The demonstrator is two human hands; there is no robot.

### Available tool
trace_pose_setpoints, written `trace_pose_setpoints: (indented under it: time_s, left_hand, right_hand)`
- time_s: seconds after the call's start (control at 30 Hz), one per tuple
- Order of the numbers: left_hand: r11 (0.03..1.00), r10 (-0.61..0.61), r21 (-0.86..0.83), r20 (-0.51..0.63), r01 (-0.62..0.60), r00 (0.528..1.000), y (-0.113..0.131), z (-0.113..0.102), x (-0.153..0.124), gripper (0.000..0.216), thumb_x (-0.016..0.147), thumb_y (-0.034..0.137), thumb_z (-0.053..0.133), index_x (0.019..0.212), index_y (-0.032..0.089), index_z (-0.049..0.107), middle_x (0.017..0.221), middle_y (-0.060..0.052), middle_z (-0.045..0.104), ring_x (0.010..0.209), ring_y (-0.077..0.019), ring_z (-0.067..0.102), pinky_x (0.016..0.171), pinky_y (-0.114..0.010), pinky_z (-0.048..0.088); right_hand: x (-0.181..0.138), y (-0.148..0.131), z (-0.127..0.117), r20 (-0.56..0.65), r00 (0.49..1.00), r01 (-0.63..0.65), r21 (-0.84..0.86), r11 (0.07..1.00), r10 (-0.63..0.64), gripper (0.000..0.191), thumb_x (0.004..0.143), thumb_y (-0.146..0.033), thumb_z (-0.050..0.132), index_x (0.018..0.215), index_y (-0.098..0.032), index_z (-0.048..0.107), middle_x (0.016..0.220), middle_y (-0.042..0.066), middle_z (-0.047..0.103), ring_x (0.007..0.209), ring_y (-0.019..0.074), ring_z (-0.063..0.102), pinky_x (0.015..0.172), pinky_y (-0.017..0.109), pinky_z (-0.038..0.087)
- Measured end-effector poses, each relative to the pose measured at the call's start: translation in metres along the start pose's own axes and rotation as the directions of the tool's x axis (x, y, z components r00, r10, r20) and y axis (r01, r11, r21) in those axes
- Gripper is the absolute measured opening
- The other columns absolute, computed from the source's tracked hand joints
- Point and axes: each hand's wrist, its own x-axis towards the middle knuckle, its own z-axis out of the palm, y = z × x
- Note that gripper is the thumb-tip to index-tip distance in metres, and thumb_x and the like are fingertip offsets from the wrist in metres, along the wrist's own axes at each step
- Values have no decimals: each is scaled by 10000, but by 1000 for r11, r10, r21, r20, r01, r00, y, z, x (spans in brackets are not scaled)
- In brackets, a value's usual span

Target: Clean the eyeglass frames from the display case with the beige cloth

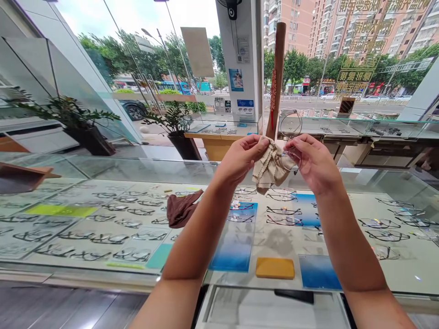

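Observation:
Both hands are raised above a glass display counter (103, 171). My left hand (242, 155) is closed, pinching a beige cleaning cloth (269, 169) that hangs between the hands. My right hand (313, 160) is closed on a pair of thin-rimmed glasses (291, 157), one clear lens showing by the fingers and touching the cloth. Another lens ring rises just above the hands.
Under the glass lie several rows of spectacles (113, 224). A brown cloth (181, 208) and a yellow pad (275, 267) rest on the counter top. A wooden post (277, 77) stands behind the hands. Potted plants (85, 128) and a second counter (222, 132) are beyond.

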Motion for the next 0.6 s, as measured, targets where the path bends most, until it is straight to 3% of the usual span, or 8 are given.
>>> trace_pose_setpoints:
  time_s: [0.2, 0.4, 0.6]
  left_hand:
    - [997, -74, -14, 71, 75, 995, 2, 8, -4, 369, 746, 455, 912, 828, 164, 700, 764, 21, 674, 692, -76, 576, 702, -209, 477]
    - [986, -126, -94, 151, 141, 980, -1, 17, -6, 461, 647, 469, 977, 857, 149, 721, 764, 29, 703, 679, -58, 625, 670, -185, 496]
    - [969, -157, -171, 122, 176, 980, -6, 24, -7, 486, 632, 438, 991, 864, 142, 683, 746, 25, 710, 647, -61, 630, 665, -199, 503]
  right_hand:
    - [0, 2, 0, 14, 1000, 6, -25, 1000, -6, 230, 750, -402, 821, 771, -255, 645, 864, 4, 693, 817, 151, 632, 835, 328, 549]
    - [1, 6, 2, 59, 997, -56, 88, 995, 51, 294, 661, -416, 890, 745, -230, 677, 818, -16, 670, 725, 107, 578, 661, 257, 505]
    - [3, 12, 5, 24, 993, -119, 98, 988, 117, 365, 646, -436, 905, 759, -235, 622, 789, -32, 641, 609, 82, 492, 470, 222, 366]
